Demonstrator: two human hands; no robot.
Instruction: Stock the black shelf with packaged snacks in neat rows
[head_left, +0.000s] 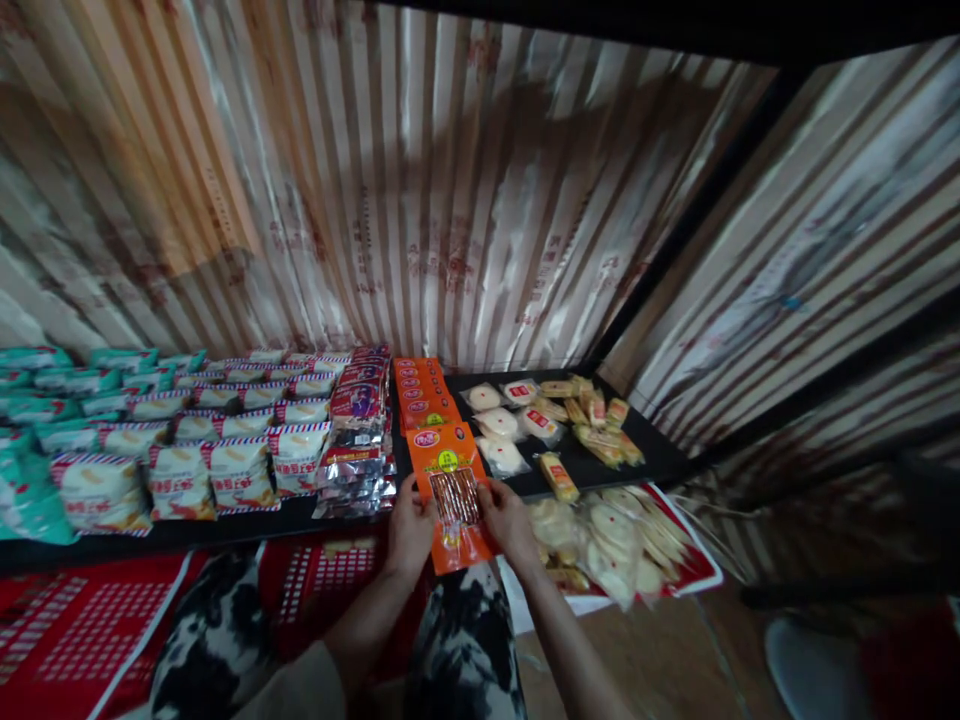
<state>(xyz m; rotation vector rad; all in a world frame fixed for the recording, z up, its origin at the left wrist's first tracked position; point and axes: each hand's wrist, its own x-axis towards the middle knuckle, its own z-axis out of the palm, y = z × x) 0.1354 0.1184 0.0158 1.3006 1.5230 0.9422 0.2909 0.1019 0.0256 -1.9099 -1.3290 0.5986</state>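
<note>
Orange packet (451, 455) is held before a corrugated wall (442, 190), at the front edge of a black shelf (660, 450). On the shelf, white bags (238, 470) are arranged in rows at left; overlapping similar packets (426, 390) are laid just behind. The held packet's side edges are pinched by the left hand (411, 528) and the right hand (511, 520).

From head height we face forward and down, past our knees (466, 645) to our left hand (412, 528) and right hand (510, 522), which sit fairly near, below the view's middle. The shelf (660, 440) crosses just beyond, and the wall (450, 180) behind it fills the upper part.
</note>
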